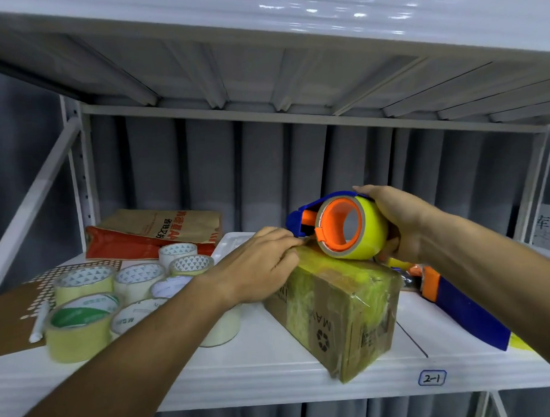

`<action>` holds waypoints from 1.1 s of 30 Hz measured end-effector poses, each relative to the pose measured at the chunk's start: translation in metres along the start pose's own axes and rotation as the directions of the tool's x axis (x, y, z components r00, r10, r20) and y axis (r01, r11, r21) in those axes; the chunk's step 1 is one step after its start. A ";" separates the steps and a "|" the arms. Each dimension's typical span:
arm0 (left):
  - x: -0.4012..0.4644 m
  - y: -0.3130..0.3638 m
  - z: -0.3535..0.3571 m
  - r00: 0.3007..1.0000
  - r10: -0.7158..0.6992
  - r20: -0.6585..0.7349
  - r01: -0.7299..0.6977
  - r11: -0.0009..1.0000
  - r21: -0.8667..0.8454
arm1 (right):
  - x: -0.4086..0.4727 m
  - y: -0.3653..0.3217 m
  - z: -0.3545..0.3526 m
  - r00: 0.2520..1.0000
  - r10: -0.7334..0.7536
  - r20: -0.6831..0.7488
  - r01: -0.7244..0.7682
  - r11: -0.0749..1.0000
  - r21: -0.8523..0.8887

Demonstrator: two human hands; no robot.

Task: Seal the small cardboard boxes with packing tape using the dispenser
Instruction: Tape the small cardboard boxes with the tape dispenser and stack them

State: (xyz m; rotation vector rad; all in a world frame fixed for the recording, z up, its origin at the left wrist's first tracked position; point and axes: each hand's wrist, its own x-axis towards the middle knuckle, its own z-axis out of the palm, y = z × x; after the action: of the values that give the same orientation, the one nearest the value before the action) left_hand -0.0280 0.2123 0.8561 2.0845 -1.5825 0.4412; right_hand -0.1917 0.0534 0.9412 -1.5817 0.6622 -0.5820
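Gripping dispenser (340,226) (nose pointing left), right hand (399,222) atop box (336,312).

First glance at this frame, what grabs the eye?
The blue tape dispenser with its orange hub and yellow roll, gripped by the right hand on top of the tape-wrapped cardboard box at centre shelf. The left hand presses at the box's top far edge, beside the dispenser's nose. To the left sits a cluster of spare tape rolls.
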 end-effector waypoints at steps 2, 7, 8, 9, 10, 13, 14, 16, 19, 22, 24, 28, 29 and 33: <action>-0.001 0.001 -0.001 1.000 -0.009 -0.004 0.009 1.000 -0.009 | 0.000 -0.003 -0.005 1.000 -0.018 -0.010 0.018 1.000 -0.012; 0.000 0.003 -0.001 1.000 -0.027 -0.002 0.027 0.999 0.039 | -0.004 -0.007 -0.016 0.999 -0.050 0.013 0.051 0.995 -0.086; 0.000 0.002 0.000 1.000 -0.031 -0.002 0.031 0.998 0.048 | -0.005 -0.008 -0.018 0.998 -0.061 0.013 0.062 0.994 -0.085; -0.001 0.001 0.001 0.999 -0.033 -0.004 0.033 0.998 0.053 | -0.006 -0.010 -0.019 0.997 -0.076 0.009 0.076 0.994 -0.077; -0.001 0.001 0.001 0.999 -0.032 -0.006 0.033 0.998 0.055 | -0.007 -0.012 -0.021 0.996 -0.088 0.004 0.088 0.994 -0.064; -0.001 0.000 0.002 0.999 -0.024 -0.022 0.026 0.997 0.067 | -0.010 -0.012 -0.025 0.996 -0.089 0.029 0.090 0.995 -0.035; -0.001 -0.001 0.003 0.999 -0.024 -0.027 0.026 0.997 0.074 | -0.012 -0.011 -0.026 0.995 -0.084 0.048 0.086 0.996 -0.026; -0.002 -0.002 0.005 0.999 -0.028 -0.040 0.032 0.995 0.090 | -0.014 -0.008 -0.026 0.993 -0.088 0.077 0.087 0.996 0.015; -0.002 -0.002 0.006 0.998 -0.032 -0.058 0.038 0.993 0.109 | -0.017 -0.003 -0.026 0.989 -0.115 0.093 0.107 0.991 0.085; -0.001 0.000 0.006 0.998 -0.032 -0.060 0.039 0.991 0.124 | -0.018 0.001 -0.028 0.990 -0.116 0.082 0.104 0.984 0.143; -0.001 0.000 0.006 0.997 -0.034 -0.062 0.042 0.990 0.134 | -0.019 0.000 -0.031 0.993 -0.098 0.071 0.084 0.982 0.171; -0.002 0.000 0.006 0.998 -0.036 -0.060 0.043 0.992 0.121 | -0.020 -0.008 -0.038 0.993 -0.107 0.052 0.097 0.983 0.155; -0.002 0.000 0.006 0.997 -0.039 -0.060 0.046 0.992 0.117 | -0.020 -0.009 -0.041 0.992 -0.121 0.042 0.113 0.983 0.143; 0.001 0.005 0.004 0.997 -0.056 -0.057 0.062 0.992 0.105 | -0.025 -0.007 -0.050 0.985 -0.164 0.044 0.157 0.979 0.127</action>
State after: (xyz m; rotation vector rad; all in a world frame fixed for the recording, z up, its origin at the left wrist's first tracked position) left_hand -0.0323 0.2079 0.8541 2.1743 -1.4919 0.5677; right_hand -0.2438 0.0368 0.9539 -1.5383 0.4512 -0.6840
